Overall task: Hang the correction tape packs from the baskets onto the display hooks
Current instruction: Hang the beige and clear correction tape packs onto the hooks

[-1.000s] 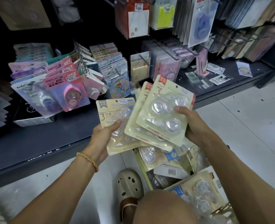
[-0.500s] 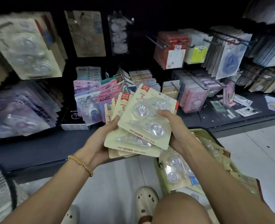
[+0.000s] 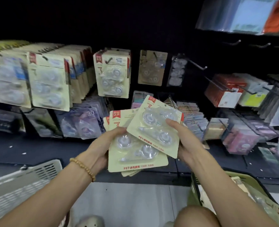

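I see fanned stack of correction tape packs [image 3: 135,149] held mid-frame, above floor, near dark shelf [image 3: 37,149]. Left hand [image 3: 102,148] grasps stack from left, thumb over front. Right hand [image 3: 184,141] pinches top pack [image 3: 153,126], tilted, thumb on blister. Same packs hang on hooks far left [image 3: 112,74]. White basket [image 3: 20,182] near left, green basket [image 3: 199,194] near right, more packs inside. Bead bracelet [image 3: 84,167] on left wrist.
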`<state>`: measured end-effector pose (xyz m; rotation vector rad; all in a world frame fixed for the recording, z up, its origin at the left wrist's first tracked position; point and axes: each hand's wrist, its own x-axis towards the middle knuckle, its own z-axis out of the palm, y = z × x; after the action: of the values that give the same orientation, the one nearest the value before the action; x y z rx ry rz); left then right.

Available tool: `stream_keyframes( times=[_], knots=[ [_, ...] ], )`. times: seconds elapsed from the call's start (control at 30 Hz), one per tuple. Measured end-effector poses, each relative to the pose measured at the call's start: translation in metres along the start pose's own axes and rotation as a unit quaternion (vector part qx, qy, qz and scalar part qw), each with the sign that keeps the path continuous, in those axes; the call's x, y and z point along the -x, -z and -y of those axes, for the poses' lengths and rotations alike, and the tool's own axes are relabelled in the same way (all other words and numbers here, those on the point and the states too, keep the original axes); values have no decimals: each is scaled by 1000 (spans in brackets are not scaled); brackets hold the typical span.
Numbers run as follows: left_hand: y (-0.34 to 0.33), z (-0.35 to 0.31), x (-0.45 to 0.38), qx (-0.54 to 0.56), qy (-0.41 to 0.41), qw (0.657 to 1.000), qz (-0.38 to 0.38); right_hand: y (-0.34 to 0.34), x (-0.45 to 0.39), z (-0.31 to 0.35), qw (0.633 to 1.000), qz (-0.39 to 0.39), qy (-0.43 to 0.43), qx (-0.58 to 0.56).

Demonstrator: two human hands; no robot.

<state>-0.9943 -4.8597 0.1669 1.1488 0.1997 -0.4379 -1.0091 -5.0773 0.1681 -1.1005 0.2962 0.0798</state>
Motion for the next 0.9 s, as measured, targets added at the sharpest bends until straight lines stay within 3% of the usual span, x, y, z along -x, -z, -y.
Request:
stream_keyframes(
  times=[0.27, 0.5, 0.9],
  knots=[
    [71, -23, -4, 14, -56, 992, -115, -85, -35, 33, 976, 57, 139, 157],
    [104, -32, -10, 48, -77, 980, -176, -156, -76, 60, 948, 62, 195, 243],
    [123, -28, -2, 19, -47, 981, -188, -165, -88, 49, 931, -22, 230, 284]
  ],
)
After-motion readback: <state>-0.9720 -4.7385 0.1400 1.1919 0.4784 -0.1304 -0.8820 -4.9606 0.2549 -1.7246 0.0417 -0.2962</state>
